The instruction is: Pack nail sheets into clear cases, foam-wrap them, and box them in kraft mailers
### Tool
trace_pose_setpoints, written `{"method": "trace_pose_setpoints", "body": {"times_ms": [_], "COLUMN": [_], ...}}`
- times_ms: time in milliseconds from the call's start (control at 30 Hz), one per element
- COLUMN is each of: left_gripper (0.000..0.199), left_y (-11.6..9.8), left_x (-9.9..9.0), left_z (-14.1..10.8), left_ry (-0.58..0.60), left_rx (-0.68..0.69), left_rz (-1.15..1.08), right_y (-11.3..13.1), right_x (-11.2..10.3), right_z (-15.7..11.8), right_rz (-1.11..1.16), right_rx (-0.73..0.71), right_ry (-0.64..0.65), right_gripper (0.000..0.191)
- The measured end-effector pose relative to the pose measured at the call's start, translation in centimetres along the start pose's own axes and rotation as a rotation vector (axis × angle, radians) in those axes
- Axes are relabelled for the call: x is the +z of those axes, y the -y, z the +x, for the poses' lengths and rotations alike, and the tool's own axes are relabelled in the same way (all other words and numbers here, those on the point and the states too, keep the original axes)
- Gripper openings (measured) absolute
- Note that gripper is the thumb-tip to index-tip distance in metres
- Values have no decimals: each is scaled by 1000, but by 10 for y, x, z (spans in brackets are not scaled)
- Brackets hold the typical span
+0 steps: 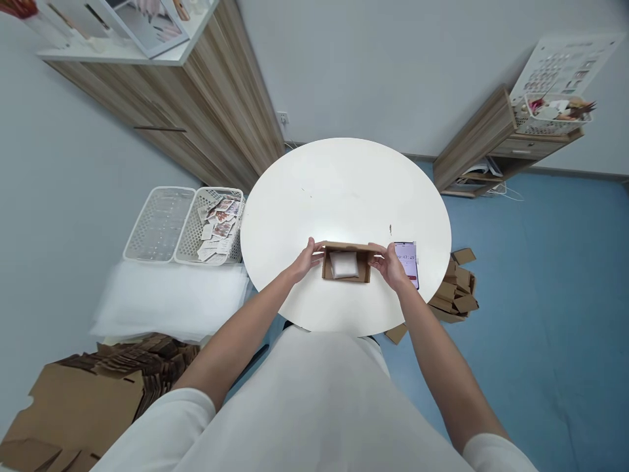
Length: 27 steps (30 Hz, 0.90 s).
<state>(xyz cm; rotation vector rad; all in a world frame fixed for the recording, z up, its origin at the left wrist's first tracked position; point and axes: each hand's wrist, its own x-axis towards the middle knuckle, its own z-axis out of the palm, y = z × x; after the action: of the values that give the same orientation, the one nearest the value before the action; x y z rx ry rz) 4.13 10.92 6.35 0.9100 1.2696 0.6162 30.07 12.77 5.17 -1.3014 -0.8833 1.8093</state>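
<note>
A small brown cardboard box (365, 270) stands on the white round table (344, 183), its lid raised along the far side. Inside lies a white wrapped packet (344, 264). My left hand (308, 259) grips the box at its left end, near the lid's corner, with the thumb on top. At the right end my right hand (389, 263) holds the lid's other corner and the side of the box. A phone (407, 262) with a lit screen lies just right of my right hand.
Left of the table are a basket of printed cards (219, 226), a basket of clear packets (162, 223), white sheets (170, 298) and stacked flat cardboard (88, 400). Folded brown boxes (455, 288) lie low at the right. Cabinets (196, 111) stand behind.
</note>
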Motion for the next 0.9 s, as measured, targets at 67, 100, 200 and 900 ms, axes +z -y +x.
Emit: {"method": "trace_pose_setpoints", "body": {"times_ms": [67, 100, 200, 900], "left_gripper": [67, 65, 58, 55], "left_y": [4, 6, 14, 59], "left_x": [3, 5, 13, 40], "left_z": [-11, -15, -26, -51], "left_ry": [-3, -6, -73, -325], "left_rx": [15, 26, 93, 140], "left_rz": [86, 148, 368, 899], "right_y": [-6, -10, -19, -59], "right_x": [-3, -4, -6, 6], "right_z": [-13, -19, -38, -71], "right_rz": [-84, -129, -275, -1166], "right_rx": [14, 23, 58, -161], "right_ry": [11, 9, 61, -63], "right_gripper": [61, 60, 57, 51]}}
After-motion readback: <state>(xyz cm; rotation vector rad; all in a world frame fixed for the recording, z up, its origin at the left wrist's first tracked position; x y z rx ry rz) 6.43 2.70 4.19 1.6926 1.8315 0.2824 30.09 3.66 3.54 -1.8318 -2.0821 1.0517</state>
